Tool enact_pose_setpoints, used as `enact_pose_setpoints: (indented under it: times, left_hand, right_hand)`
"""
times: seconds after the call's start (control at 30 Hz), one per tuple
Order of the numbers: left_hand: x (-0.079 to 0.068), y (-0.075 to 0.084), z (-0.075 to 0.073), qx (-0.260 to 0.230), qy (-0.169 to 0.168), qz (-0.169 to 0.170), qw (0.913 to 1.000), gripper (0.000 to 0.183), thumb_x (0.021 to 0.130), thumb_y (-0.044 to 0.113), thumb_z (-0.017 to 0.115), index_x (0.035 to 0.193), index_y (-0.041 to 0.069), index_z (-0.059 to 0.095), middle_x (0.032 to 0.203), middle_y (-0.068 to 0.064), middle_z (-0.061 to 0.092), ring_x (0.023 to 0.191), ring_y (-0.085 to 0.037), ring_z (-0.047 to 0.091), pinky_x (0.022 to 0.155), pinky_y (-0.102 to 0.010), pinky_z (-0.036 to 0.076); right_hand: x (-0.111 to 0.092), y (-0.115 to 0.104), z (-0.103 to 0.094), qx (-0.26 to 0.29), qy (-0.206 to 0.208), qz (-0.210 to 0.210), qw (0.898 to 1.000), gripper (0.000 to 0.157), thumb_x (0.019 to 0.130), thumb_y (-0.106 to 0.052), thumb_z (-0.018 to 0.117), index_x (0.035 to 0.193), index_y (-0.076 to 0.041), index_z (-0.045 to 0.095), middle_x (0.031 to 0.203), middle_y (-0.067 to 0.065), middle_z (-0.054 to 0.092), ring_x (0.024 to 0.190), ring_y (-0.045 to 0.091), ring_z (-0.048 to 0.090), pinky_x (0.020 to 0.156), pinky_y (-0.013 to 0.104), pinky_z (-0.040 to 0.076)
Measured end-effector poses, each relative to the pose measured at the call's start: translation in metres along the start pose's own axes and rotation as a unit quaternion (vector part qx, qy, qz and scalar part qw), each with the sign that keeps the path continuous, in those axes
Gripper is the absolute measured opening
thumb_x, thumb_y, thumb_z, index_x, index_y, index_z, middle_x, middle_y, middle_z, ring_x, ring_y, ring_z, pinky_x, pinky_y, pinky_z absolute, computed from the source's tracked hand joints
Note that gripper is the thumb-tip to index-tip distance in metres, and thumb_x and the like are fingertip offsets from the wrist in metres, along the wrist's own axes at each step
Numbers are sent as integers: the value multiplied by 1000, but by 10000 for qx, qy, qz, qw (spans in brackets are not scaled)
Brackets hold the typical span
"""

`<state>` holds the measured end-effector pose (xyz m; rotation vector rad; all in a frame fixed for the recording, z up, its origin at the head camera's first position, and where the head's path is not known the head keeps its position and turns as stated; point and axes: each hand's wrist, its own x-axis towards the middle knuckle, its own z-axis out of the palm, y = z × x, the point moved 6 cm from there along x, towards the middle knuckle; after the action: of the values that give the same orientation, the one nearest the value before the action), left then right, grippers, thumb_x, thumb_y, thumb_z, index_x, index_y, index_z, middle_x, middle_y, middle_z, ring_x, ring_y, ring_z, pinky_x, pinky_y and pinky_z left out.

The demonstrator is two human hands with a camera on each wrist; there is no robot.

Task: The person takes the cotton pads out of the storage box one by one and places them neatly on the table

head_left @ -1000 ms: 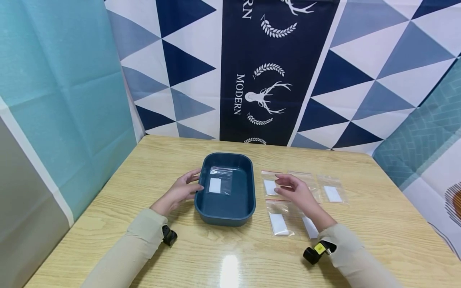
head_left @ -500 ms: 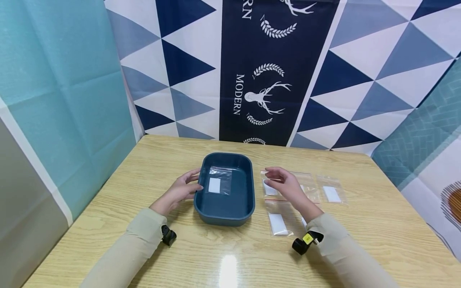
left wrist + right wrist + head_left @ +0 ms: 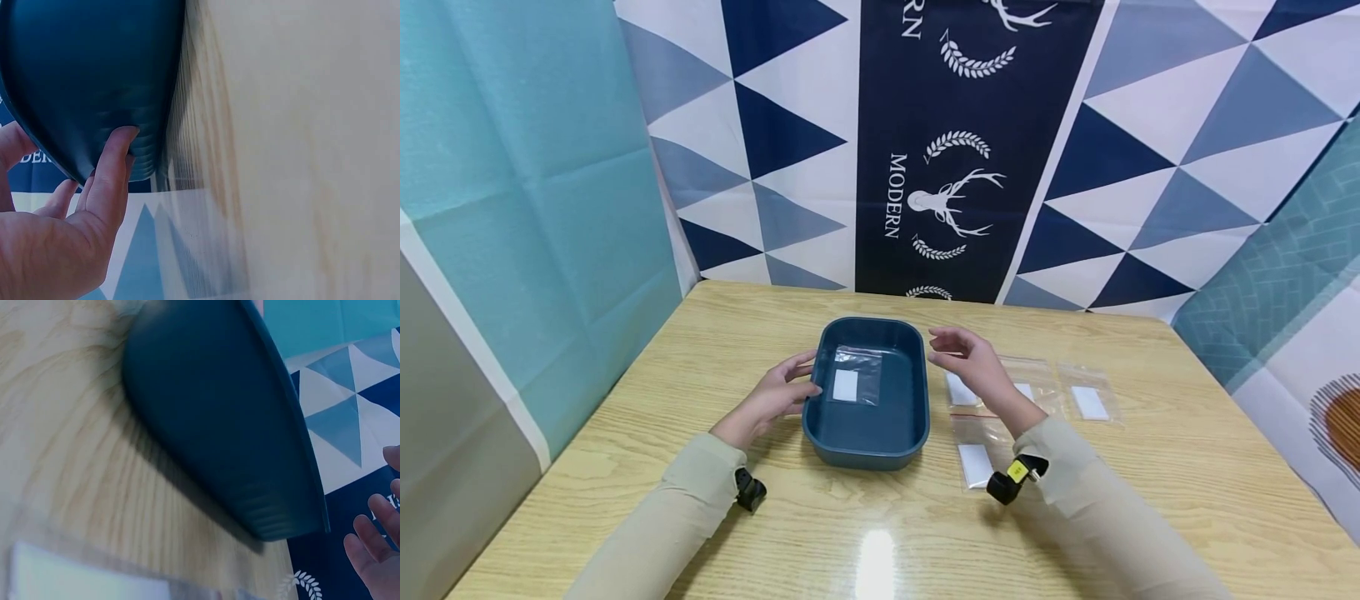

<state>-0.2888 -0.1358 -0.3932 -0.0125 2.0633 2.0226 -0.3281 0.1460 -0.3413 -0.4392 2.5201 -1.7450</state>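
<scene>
A dark blue rectangular plastic container [image 3: 871, 457] stands on the wooden table. My left hand [image 3: 767, 404] grips its left wall, thumb at the rim and fingers against the outer side, as the left wrist view shows on the container [image 3: 94, 81]. Inside lies a small clear zip bag [image 3: 857, 379] with a white piece in it. My right hand [image 3: 973, 367] hovers just beyond the container's right rim, fingers loosely bent and holding nothing. In the right wrist view its fingers [image 3: 369, 534] are spread apart beside the container [image 3: 212, 419]. Beneath that hand a zip bag [image 3: 961, 390] is partly hidden.
More zip bags with white pieces lie right of the container: a near bag [image 3: 976, 463], a far-right bag [image 3: 1090, 402] and others partly covered by my right arm. A patterned cloth [image 3: 801, 208] hangs behind the table [image 3: 760, 317].
My right hand has moved left and slightly away from me, from over the bags to the container's right rim. The left hand and container stay in place.
</scene>
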Motion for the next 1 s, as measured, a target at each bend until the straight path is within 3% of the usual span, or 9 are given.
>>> enact_pose_setpoints:
  times: [0.5, 1.0]
  left_hand:
    - [2, -2, -1, -11, 5, -20, 10000, 64, 87, -2, 57, 145, 15, 34, 139, -17, 37, 111, -33, 54, 82, -40, 52]
    - [1, -1, 0, -21, -5, 7, 10000, 65, 87, -2, 57, 145, 15, 34, 139, -17, 37, 111, -34, 54, 81, -40, 52]
  right_hand:
    - [30, -20, 22, -157, 52, 107, 9998, 40, 87, -18, 66, 124, -7, 57, 117, 15, 57, 110, 27, 52, 94, 42, 43]
    - [63, -36, 49, 456, 141, 262, 9985, 35, 87, -13, 64, 121, -7, 58, 110, 11, 56, 104, 26, 54, 94, 44, 43]
